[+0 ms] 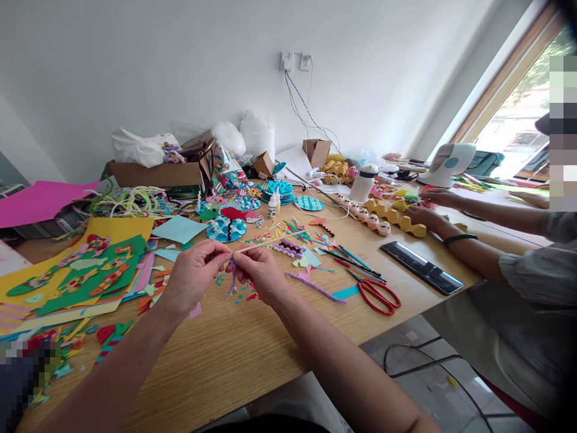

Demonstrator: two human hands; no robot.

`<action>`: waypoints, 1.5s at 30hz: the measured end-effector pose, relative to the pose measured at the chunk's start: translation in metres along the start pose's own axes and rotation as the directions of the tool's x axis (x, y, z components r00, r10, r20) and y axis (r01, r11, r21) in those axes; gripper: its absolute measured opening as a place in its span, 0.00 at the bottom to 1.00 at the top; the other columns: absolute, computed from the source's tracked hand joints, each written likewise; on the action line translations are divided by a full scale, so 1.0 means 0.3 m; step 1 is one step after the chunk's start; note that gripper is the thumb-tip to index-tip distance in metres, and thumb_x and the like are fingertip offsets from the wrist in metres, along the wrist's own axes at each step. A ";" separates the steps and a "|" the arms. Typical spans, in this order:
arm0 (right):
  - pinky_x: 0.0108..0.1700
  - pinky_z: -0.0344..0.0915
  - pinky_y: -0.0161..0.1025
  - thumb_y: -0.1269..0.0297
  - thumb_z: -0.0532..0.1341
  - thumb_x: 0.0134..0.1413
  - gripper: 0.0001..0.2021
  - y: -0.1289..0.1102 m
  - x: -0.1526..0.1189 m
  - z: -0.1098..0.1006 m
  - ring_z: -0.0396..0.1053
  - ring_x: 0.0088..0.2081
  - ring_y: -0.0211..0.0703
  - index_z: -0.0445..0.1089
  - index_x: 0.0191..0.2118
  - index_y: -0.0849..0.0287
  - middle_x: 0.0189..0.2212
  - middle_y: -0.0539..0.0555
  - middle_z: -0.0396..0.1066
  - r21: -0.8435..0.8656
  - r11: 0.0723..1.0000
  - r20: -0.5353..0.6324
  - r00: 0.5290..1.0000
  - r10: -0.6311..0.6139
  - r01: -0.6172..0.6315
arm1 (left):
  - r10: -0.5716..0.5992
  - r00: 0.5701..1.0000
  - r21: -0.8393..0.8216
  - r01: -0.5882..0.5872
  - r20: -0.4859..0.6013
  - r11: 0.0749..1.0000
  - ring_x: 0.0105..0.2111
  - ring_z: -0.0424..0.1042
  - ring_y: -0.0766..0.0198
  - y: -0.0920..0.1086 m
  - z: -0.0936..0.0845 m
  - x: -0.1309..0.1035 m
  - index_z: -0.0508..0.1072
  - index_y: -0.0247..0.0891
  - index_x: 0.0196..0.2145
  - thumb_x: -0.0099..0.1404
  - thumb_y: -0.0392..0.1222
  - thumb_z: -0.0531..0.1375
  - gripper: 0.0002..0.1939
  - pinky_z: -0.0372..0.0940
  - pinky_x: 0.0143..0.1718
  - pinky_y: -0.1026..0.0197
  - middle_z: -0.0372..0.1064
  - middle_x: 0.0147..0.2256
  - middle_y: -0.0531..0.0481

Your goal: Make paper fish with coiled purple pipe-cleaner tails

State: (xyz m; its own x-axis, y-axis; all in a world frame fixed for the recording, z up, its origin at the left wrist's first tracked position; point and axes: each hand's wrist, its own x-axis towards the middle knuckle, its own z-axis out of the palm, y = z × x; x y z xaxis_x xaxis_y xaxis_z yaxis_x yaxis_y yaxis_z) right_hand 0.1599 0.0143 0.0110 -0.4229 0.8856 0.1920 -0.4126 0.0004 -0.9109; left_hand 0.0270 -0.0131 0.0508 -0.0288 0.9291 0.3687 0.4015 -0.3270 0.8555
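Observation:
My left hand [198,273] and my right hand [260,275] meet over the front of the table, both closed in a pinch. Between their fingertips is a purple pipe cleaner [232,282], its end hanging below. A thin wooden stick [270,240] runs from my right hand's fingers up to the right. My fingers partly hide where the stick and pipe cleaner meet. Just beyond lie wavy purple and brown pipe cleaners [290,248]. Another purple pipe cleaner [315,287] lies right of my right hand, near red-handled scissors [378,296].
Colourful paper sheets [117,228] and scraps cover the left side. Glue bottles [273,207] and blue egg-tray discs [309,204] stand behind my hands. A black phone-like slab [421,266] lies right. A co-worker's hand [424,218] touches yellow egg-carton strips [392,218].

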 end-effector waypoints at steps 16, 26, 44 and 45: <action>0.17 0.51 0.26 0.61 0.63 0.42 0.11 -0.071 -0.045 0.037 0.57 0.12 0.28 0.62 0.30 0.59 0.11 0.42 0.64 -0.165 0.982 -0.112 0.991 0.076 -0.094 | 0.114 0.991 0.080 -0.108 -0.066 0.991 0.23 0.62 0.63 -0.057 0.004 -0.015 0.77 0.43 0.26 0.53 0.39 0.59 0.06 0.56 0.26 0.64 0.62 0.21 0.52; 0.14 0.52 0.25 0.75 0.57 0.44 0.04 -0.183 -0.042 0.016 0.58 0.11 0.28 0.64 0.23 0.60 0.10 0.42 0.62 -0.674 0.725 -0.024 0.985 0.169 -0.141 | 0.339 0.918 0.239 -0.382 0.204 0.892 0.25 0.61 0.64 -0.109 0.010 -0.065 0.75 0.44 0.29 0.58 0.40 0.57 0.06 0.55 0.28 0.63 0.60 0.24 0.53; 0.13 0.44 0.25 0.58 0.66 0.41 0.13 -0.115 -0.037 -0.096 0.52 0.11 0.25 0.66 0.28 0.64 0.13 0.43 0.64 -0.110 0.966 0.313 0.915 0.255 -0.232 | 0.082 0.977 -0.073 -0.069 0.195 0.995 0.20 0.61 0.69 -0.023 -0.007 -0.070 0.71 0.39 0.30 0.60 0.42 0.54 0.07 0.57 0.21 0.67 0.61 0.21 0.55; 0.13 0.45 0.26 0.57 0.66 0.41 0.14 -0.099 -0.040 -0.084 0.53 0.11 0.25 0.67 0.28 0.64 0.13 0.43 0.64 -0.100 0.971 0.271 0.933 0.236 -0.216 | 0.058 0.987 -0.072 -0.048 0.152 0.996 0.20 0.61 0.69 -0.029 -0.002 -0.065 0.71 0.38 0.30 0.59 0.43 0.55 0.07 0.57 0.20 0.66 0.61 0.21 0.55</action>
State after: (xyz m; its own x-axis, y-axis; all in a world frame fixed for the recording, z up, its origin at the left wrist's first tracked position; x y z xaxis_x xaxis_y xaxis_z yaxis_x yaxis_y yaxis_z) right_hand 0.1976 0.0153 0.0264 -0.7106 0.7008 0.0634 -0.2287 -0.1449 -0.9626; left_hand 0.0234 -0.0285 0.0363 0.1340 0.9239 0.3585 0.3355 -0.3826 0.8608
